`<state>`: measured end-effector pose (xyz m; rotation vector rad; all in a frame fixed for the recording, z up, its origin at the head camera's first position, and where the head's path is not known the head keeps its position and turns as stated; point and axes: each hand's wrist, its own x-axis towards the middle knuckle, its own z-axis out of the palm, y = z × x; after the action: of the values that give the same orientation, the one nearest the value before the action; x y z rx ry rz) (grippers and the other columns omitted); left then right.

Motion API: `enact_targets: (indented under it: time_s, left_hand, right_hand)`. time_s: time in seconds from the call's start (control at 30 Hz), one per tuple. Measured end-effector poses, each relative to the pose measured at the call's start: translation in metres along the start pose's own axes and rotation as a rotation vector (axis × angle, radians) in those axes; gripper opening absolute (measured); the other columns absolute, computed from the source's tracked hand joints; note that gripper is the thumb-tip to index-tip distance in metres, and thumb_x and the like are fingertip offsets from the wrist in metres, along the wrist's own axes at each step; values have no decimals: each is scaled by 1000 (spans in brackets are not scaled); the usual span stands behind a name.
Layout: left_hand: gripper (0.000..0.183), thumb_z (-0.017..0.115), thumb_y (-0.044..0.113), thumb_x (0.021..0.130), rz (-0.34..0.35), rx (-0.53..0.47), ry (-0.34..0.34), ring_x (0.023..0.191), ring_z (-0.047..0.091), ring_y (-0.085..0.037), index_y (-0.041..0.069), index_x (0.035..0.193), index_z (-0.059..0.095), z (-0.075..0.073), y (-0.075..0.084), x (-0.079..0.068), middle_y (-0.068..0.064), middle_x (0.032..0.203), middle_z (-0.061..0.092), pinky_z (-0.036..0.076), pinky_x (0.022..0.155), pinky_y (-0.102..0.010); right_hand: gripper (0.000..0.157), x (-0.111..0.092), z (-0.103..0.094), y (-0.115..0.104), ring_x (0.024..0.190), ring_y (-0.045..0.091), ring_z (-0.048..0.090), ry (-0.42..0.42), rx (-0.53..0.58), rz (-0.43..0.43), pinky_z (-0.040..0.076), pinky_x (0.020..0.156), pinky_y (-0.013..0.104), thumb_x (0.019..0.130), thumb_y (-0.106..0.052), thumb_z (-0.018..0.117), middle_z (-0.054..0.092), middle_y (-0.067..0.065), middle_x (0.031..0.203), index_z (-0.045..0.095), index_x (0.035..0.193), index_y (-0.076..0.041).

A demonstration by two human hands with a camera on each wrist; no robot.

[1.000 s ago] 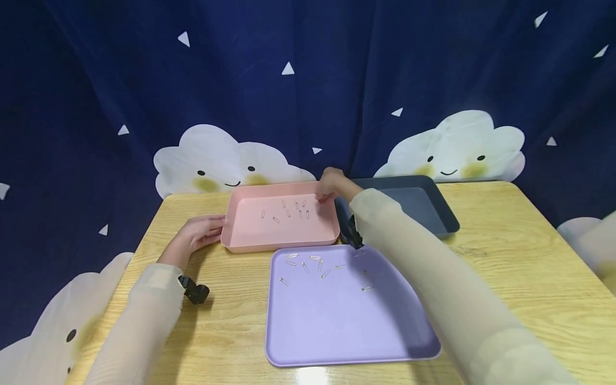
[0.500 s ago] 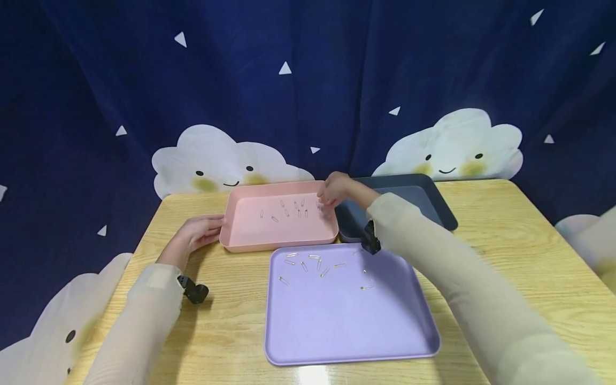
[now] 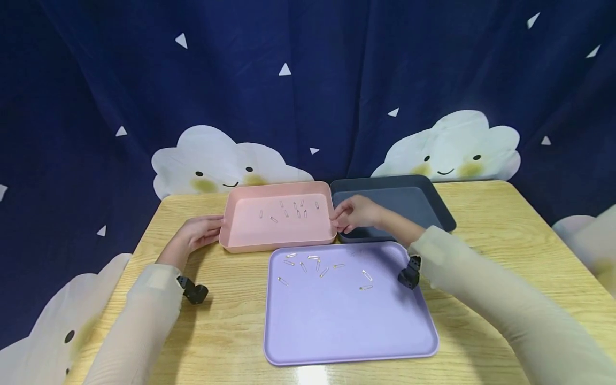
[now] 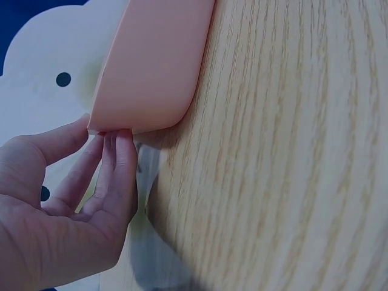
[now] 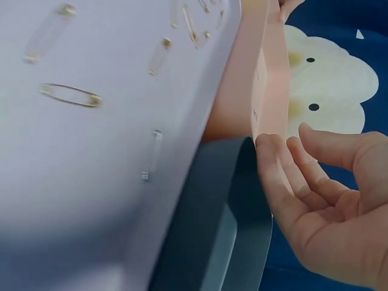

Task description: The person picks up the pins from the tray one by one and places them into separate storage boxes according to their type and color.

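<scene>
A pink tray (image 3: pixel 284 235) holds several silver safety pins (image 3: pixel 298 214). My left hand (image 3: pixel 202 231) touches the outside of its left end, the thumb by the rim and the straight fingers against the wall in the left wrist view. At the opposite end, my right hand (image 3: pixel 357 213) has its relaxed fingertips by the tray's right rim and nothing in its grasp. Nearer me, several gold safety pins (image 5: pixel 71 95) lie scattered on a lavender tray (image 3: pixel 351 326). One silver safety pin (image 5: pixel 153 154) lies among them, near that tray's far edge.
Right of the pink tray stands a dark blue-grey tray (image 3: pixel 399 200), partly under my right hand. The wooden table (image 3: pixel 500 246) stretches out on both sides. Behind it hangs a navy curtain (image 3: pixel 327 80) with white clouds.
My right hand has moved right and towards me, out of the pink tray to its rim. A silver safety pin now shows at that tray's right side. My left hand has stayed put.
</scene>
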<state>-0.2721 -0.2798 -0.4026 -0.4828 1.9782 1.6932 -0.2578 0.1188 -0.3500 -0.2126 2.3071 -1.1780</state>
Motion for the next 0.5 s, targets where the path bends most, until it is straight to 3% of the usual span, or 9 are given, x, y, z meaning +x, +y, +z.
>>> enact_targets:
  time_s: [0.17, 0.37, 0.5]
  left_hand:
    - [60, 57, 20, 97, -4, 16, 9, 71, 63, 5, 5, 149, 32, 2, 2, 0, 18, 72, 63, 56, 70, -13]
    - [59, 56, 21, 97, 2, 34, -2, 72, 62, 5, 5, 149, 32, 4, 4, -1, 17, 76, 63, 55, 70, -12]
    - [59, 55, 21, 97, 5, 50, -12, 74, 61, 6, 4, 149, 31, 3, 2, -1, 17, 79, 63, 55, 71, -12]
  right_hand:
    - [22, -21, 3, 15, 78, 15, 70, 34, -26, -72, 61, 75, 33, 88, -1, 63, 73, 19, 94, 66, 108, 9]
    - [9, -43, 8, 32, 71, 9, 65, 151, -298, -260, 54, 65, 20, 84, -2, 67, 73, 9, 82, 71, 92, -2]
    - [6, -52, 14, 40, 67, 6, 61, 184, -436, -398, 52, 62, 17, 83, -2, 69, 72, 5, 79, 71, 89, -3]
